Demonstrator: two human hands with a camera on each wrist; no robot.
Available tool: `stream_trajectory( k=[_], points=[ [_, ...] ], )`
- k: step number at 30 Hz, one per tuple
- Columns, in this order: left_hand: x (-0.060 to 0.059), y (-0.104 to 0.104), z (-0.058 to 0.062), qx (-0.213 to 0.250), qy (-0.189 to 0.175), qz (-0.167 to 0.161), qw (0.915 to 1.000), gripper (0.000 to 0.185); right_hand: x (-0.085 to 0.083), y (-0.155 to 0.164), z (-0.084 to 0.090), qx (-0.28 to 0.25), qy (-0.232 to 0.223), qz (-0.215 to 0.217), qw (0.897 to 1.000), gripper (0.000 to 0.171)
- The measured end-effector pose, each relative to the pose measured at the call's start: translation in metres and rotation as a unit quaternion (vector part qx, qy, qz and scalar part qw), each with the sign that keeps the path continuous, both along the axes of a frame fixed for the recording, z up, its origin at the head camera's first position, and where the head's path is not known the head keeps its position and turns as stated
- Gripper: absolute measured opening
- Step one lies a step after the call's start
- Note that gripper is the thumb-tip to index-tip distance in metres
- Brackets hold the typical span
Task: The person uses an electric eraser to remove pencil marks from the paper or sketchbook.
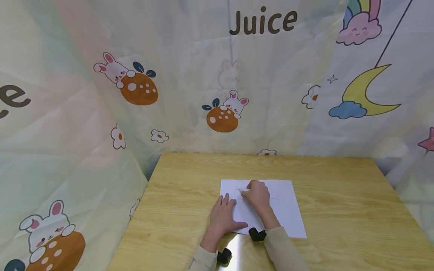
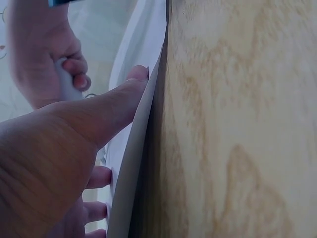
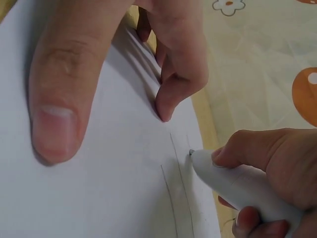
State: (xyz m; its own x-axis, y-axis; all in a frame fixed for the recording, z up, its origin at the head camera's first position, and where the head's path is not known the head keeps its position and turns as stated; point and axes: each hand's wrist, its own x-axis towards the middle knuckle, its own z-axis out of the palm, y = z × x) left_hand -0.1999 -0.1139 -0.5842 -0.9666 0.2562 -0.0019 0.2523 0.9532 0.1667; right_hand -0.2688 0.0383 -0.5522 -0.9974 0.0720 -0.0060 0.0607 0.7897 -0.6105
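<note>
A white sheet of paper [image 1: 288,214] lies on the wooden table, with thin dark lines [image 3: 173,198] on it. My right hand [image 1: 259,194] grips a thick white pen-shaped tool [image 3: 237,186] over the paper's upper left part. The tool's small dark tip is at the paper, near the lines. My left hand [image 1: 222,218] rests with spread fingers on the sheet's left side. Its thumb [image 3: 57,131] presses near the front edge. In the left wrist view, the paper's near edge [image 2: 126,178] stands slightly off the table.
The wooden table [image 1: 339,210] extends around the sheet on all sides. A cloth with printed rabbits [image 1: 232,103] and other pictures hangs behind it and at the sides. Black wrist devices [image 1: 257,234] sit beside both cuffs.
</note>
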Motion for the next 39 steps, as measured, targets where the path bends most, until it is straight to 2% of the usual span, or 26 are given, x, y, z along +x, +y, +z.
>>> stream_trajectory(
  k=[5,7,12,18,22,27,31,34,39],
  points=[
    [-0.0023,-0.0004,-0.0002,0.001,0.024,-0.001,0.9997,0.092,-0.0015,-0.0014,0.0015,0.002,0.023,0.002,1.000,0.026],
    [-0.0014,-0.0004,0.0001,0.002,0.018,0.001,0.9998,0.092,-0.0011,-0.0018,0.0003,0.003,0.026,0.007,1.000,0.026],
    [0.0039,-0.0002,-0.0031,0.008,-0.008,0.001,0.9999,0.093,0.0033,-0.0009,-0.0058,0.013,-0.008,0.006,1.000,0.026],
    [-0.0007,0.0001,-0.0071,0.002,0.009,0.007,0.9999,0.094,-0.0021,0.0007,-0.0046,-0.004,0.017,0.016,1.000,0.024],
    [-0.0025,0.0003,-0.0076,0.003,-0.001,0.009,1.0000,0.094,-0.0035,0.0024,-0.0030,0.005,0.002,0.019,1.000,0.022],
    [-0.0006,0.0020,-0.0041,0.006,-0.001,0.009,0.9999,0.093,-0.0032,0.0034,-0.0036,-0.002,0.014,0.032,0.999,0.022],
    [-0.0012,0.0041,-0.0006,-0.001,-0.003,0.001,1.0000,0.093,-0.0022,0.0052,-0.0028,0.006,0.005,0.020,1.000,0.023],
    [-0.0021,0.0041,0.0014,-0.001,0.008,-0.002,1.0000,0.092,-0.0022,0.0045,-0.0018,0.005,0.012,0.018,1.000,0.023],
    [-0.0002,0.0028,-0.0009,0.002,0.007,-0.003,1.0000,0.093,-0.0002,0.0026,-0.0004,0.010,0.008,0.031,0.999,0.024]
  ],
)
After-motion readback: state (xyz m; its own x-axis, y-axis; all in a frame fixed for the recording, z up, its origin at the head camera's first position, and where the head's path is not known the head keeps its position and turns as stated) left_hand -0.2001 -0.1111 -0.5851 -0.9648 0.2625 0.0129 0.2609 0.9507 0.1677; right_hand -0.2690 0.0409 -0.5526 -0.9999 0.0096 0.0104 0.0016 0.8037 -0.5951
